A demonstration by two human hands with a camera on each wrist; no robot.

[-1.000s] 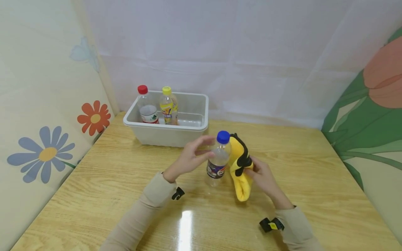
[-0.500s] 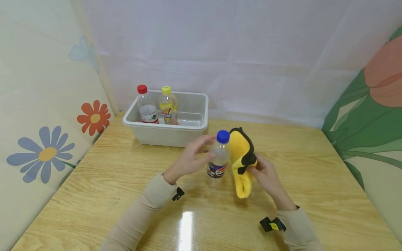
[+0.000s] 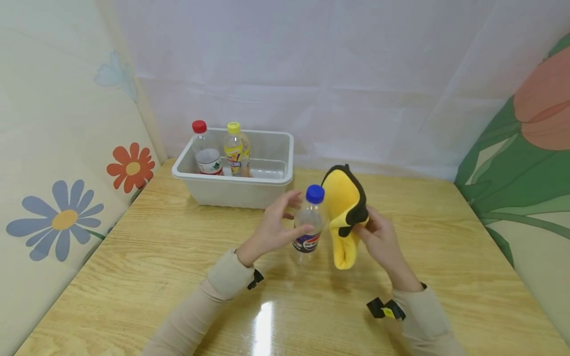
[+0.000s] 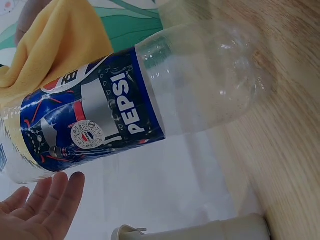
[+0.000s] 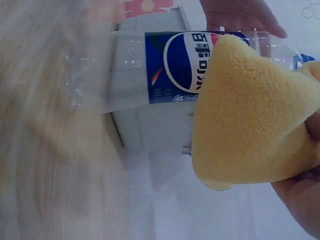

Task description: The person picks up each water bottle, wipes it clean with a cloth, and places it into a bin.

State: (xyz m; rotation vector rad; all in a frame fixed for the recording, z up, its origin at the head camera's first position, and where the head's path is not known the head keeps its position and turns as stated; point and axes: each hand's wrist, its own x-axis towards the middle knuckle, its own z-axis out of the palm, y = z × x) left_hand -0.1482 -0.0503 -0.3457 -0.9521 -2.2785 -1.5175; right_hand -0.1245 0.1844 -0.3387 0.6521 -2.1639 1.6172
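An upright clear Pepsi bottle (image 3: 307, 242) with a blue cap stands on the wooden table in the head view. My left hand (image 3: 272, 228) is curved loosely around its left side, thumb in front and fingers behind. In the left wrist view those fingers (image 4: 62, 205) look fairly straight, at the bottle's edge; whether they touch it I cannot tell. My right hand (image 3: 385, 244) pinches a folded yellow cloth (image 3: 344, 198) with black edging, just right of the bottle. The fluffy yellow cloth (image 5: 250, 115) hides part of the bottle's label in the right wrist view.
A light grey plastic bin (image 3: 236, 190) stands behind and left of the bottle. In it are a red-capped bottle (image 3: 208, 158) and a yellow-capped bottle (image 3: 236, 153). A white sheet (image 3: 378, 99) hangs behind the wooden table (image 3: 427, 222).
My right hand has lifted the cloth upward and slightly away, and its upper part has spread out more. The left hand has shifted slightly at the bottle, which stays in place.
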